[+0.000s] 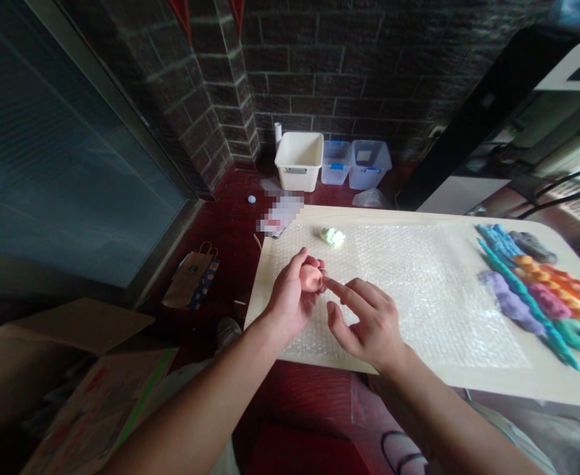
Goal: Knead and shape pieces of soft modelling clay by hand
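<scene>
My left hand (293, 300) is closed around a smooth peach-coloured lump (311, 278) that looks like soft clay, held above the left part of the table. From the other side, the index finger of my right hand (369, 320) reaches to the edge of the lump. My right thumb stands apart from that finger, and no object shows in this hand. A thin pale line shows by the fingertips, too small to make out. Beyond my hands, a pale green crumpled lump (333, 237) lies on bubble wrap (418, 297).
Several coloured soft pieces, among them a purple one (512, 302), lie at the right of the pale table (487, 379). A white bin (299, 179) and two clear boxes stand by the brick wall. Left are a paper bag (187, 280) and an open cardboard box (96, 402).
</scene>
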{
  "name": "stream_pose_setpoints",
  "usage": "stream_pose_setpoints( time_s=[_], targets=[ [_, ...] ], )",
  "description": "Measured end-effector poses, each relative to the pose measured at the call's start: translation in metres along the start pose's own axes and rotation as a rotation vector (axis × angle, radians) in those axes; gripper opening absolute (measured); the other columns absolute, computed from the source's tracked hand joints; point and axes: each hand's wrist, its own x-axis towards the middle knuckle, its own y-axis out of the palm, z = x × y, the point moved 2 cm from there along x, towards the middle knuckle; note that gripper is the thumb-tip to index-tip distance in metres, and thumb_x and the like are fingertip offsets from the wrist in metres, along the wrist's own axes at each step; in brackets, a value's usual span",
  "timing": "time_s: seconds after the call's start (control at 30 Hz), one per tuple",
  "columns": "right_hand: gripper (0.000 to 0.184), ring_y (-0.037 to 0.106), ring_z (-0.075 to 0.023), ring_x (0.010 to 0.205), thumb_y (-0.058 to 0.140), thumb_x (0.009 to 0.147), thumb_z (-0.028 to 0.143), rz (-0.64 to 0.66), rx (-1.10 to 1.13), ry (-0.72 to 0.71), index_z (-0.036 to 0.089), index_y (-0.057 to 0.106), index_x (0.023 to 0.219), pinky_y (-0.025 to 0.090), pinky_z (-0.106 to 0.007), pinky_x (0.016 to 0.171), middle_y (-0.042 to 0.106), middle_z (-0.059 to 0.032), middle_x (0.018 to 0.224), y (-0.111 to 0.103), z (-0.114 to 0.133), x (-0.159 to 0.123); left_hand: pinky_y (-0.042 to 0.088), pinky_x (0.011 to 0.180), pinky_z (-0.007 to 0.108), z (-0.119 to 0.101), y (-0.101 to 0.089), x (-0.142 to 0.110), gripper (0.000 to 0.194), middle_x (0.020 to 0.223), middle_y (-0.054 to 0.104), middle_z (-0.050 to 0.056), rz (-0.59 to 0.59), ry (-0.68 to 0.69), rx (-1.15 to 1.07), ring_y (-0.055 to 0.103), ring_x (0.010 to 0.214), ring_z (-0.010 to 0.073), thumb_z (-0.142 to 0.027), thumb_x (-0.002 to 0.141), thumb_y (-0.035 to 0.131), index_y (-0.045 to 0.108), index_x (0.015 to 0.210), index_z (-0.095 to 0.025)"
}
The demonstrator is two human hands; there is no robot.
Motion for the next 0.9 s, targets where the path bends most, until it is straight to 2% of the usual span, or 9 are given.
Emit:
stream_pose_setpoints(
  time_s=[0.2,0.33,0.5,0.9],
  targets=[
    [0.031,0.062,-0.0184,0.066,0.060,0.097,0.021,0.036,0.042,0.004,0.012,0.074,0.123,0.053,-0.034,0.060,0.069,-0.0063,0.081,-0.0006,0.0015,-0.0001,0.040,0.054,0.018,0.0007,-0.0018,0.0003,0.033,0.075,0.056,-0.002,0.061,0.008,0.033,0.057,0.062,0.0079,-0.037,0.089,0.076,0.055,0.074,-0.016],
    [0.033,0.064,-0.0186,0.066,0.059,0.098,0.020,0.066,0.099,0.019,0.008,0.074,0.124,0.054,-0.034,0.060,0.069,-0.0075,0.081,-0.0001,0.0033,0.0005,0.041,0.054,0.018,0.0003,-0.0016,-0.0013,0.033,0.071,0.053,-0.003,0.080,0.007,0.038,0.056,0.061,0.0080,-0.034,0.092,0.071,0.053,0.072,-0.017],
    [0.035,0.065,-0.0189,0.066,0.059,0.098,0.022,0.104,0.103,0.036,0.008,0.073,0.126,0.055,-0.035,0.061,0.070,-0.0083,0.083,0.0021,0.0031,0.0001,0.041,0.053,0.019,-0.0002,-0.0010,-0.0032,0.033,0.068,0.051,-0.003,0.067,-0.021,0.022,0.056,0.060,0.0088,-0.030,0.098,0.064,0.054,0.071,-0.016],
    [0.033,0.069,-0.0196,0.067,0.058,0.099,0.024,0.152,0.074,0.033,0.012,0.072,0.127,0.057,-0.035,0.062,0.073,-0.0079,0.085,0.0045,0.0021,-0.0006,0.049,0.061,0.019,0.0021,-0.0051,-0.0020,0.032,0.067,0.055,-0.002,0.106,-0.061,-0.009,0.059,0.063,0.0110,-0.032,0.095,0.070,0.055,0.071,-0.017]
  ],
)
